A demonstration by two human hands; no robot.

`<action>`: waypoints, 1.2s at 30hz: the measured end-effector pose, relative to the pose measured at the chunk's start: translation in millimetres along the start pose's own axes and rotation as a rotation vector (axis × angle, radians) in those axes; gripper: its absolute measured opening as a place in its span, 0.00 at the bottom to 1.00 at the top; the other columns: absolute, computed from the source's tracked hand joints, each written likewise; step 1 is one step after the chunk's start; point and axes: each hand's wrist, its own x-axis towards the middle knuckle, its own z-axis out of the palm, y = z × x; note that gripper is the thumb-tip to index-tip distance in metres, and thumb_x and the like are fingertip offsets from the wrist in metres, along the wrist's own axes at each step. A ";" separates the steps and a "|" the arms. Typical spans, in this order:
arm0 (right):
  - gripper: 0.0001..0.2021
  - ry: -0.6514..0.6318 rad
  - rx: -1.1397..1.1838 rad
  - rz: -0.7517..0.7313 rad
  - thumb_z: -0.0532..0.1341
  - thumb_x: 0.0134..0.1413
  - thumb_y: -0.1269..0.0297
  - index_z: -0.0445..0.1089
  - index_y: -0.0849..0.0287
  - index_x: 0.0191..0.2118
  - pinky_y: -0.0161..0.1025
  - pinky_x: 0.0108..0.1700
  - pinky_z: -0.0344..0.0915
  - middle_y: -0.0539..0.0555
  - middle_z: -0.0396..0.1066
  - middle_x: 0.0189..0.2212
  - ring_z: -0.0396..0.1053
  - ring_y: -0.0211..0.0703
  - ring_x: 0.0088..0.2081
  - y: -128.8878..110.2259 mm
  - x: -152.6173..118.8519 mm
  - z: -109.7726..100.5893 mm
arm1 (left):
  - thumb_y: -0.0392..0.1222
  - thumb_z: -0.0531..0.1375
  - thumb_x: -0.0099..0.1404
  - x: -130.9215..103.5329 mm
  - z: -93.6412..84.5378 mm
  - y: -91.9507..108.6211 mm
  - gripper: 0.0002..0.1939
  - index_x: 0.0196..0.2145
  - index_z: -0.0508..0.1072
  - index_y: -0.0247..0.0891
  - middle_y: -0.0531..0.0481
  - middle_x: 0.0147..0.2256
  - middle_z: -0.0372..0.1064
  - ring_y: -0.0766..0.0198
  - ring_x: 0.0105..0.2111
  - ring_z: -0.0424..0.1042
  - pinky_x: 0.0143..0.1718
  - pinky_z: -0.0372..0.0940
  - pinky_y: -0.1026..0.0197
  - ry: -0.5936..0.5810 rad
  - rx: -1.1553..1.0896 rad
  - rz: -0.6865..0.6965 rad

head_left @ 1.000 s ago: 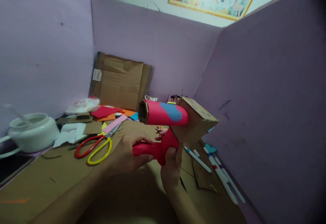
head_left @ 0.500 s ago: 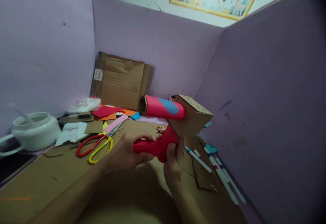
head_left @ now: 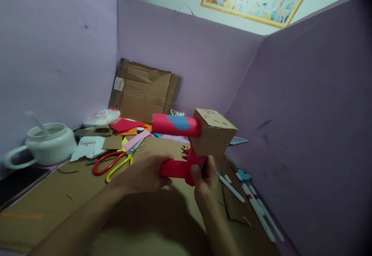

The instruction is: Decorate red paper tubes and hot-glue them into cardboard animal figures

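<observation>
A craft model [head_left: 213, 137] of red tubes and a cardboard box is held above the table. Its upper red tube, with a blue patch, sticks out to the left of the box. My left hand [head_left: 148, 170] is wrapped round the left end of the lower red tube. Below the box, my right hand [head_left: 205, 174] grips the upright red part, thumb in front. Some of the fingers behind the model are hidden.
Scissors [head_left: 128, 155] with red and yellow handles lie left of my hands, near coloured paper [head_left: 126, 125]. A white pot [head_left: 50, 143] stands far left. Markers [head_left: 257, 205] lie at right. Cardboard [head_left: 145, 91] leans on the back purple panel [head_left: 186, 46].
The model has turned, so the open end of its upper tube no longer shows and more of the box's top does. The view has shifted, with the surroundings now slightly further right.
</observation>
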 end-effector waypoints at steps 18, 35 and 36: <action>0.17 -0.036 -0.033 -0.051 0.51 0.59 0.47 0.65 0.57 0.39 0.39 0.37 0.66 0.52 0.71 0.33 0.70 0.42 0.33 1.2 0.6 6.3 | 0.40 0.61 0.52 -1.1 17.4 -2.8 0.12 0.35 0.76 0.36 0.54 0.22 0.67 0.68 0.22 0.61 0.22 0.55 0.67 0.024 -0.331 -0.006; 0.16 0.000 -0.085 -0.096 0.49 0.61 0.49 0.64 0.55 0.41 0.43 0.42 0.63 0.53 0.69 0.36 0.68 0.45 0.39 5.8 -4.9 9.1 | 0.38 0.60 0.51 -2.3 20.5 -1.8 0.10 0.33 0.76 0.36 0.54 0.22 0.67 0.68 0.22 0.61 0.23 0.54 0.67 0.026 -0.310 -0.053; 0.16 -0.003 -0.091 -0.092 0.49 0.61 0.49 0.64 0.55 0.41 0.43 0.42 0.63 0.53 0.69 0.36 0.67 0.45 0.39 5.9 -5.2 9.0 | 0.38 0.60 0.51 -2.4 20.1 -1.3 0.10 0.32 0.76 0.36 0.54 0.22 0.67 0.68 0.22 0.61 0.23 0.54 0.67 0.025 -0.307 -0.055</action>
